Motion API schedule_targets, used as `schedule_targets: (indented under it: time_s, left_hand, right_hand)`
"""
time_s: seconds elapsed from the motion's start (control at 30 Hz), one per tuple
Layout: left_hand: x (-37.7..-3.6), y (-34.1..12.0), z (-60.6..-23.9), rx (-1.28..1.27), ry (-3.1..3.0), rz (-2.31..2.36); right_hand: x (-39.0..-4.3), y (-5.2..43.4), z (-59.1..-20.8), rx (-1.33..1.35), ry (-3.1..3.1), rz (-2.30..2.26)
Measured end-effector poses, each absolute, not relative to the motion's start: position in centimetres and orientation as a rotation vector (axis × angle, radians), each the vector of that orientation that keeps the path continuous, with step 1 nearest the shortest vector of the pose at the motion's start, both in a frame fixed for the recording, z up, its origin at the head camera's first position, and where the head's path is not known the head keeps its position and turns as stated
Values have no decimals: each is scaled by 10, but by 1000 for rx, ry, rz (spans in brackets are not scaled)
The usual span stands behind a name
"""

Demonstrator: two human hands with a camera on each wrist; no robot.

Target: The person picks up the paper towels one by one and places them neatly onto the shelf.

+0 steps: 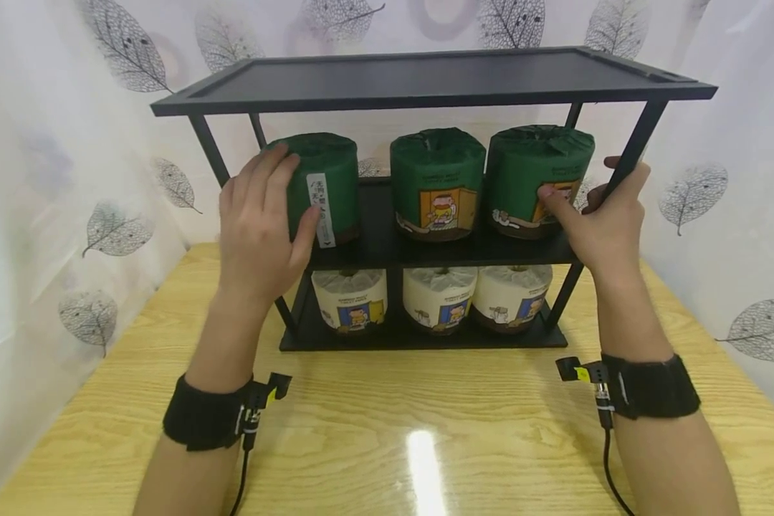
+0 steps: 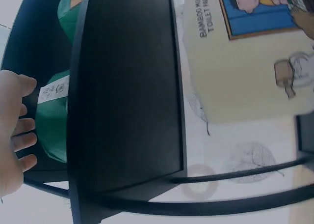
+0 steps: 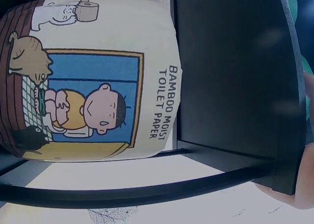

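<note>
A green-wrapped toilet roll [image 1: 335, 172] stands at the left of the black rack's middle shelf [image 1: 387, 252]. My left hand [image 1: 258, 215] lies against its left and front side, fingers extended upward. At the right end stands another green toilet roll [image 1: 522, 179]. My right hand [image 1: 606, 222] is beside it at the right front post [image 1: 638, 140]; the thumb reaches to the roll's front, and the other fingers pass behind the post, partly hidden. Between these stands a middle green toilet roll [image 1: 437, 183].
Cream-wrapped toilet rolls [image 1: 351, 301] stand on the bottom shelf [image 1: 419, 342]. The rack's top panel [image 1: 419, 75] overhangs both hands. Beneath the rack is a wooden table [image 1: 361, 423], with a leaf-patterned curtain [image 1: 116, 229] behind. Each wrist wears a strapped camera with a cable.
</note>
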State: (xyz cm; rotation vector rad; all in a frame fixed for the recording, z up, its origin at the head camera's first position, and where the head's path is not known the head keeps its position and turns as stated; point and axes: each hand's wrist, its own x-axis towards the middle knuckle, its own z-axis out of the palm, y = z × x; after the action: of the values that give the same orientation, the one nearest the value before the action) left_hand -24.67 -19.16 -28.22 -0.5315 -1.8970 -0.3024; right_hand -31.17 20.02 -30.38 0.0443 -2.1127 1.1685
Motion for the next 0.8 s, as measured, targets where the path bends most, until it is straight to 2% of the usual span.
schedule_targets:
  time_s: [0.37,0.63,0.8]
  left_hand:
    - [-259,-154,-269,-388,-1818,-371]
    - [-282,-142,-293,-290,-1928,-147]
    - [-285,-145,-297,-280,-1936,-110]
  right_hand:
    - [-308,203,-307,25,-2112,1194]
    - [-310,204,-305,25,-2118,1196]
    - [-313,203,-303,45,-2114,1189]
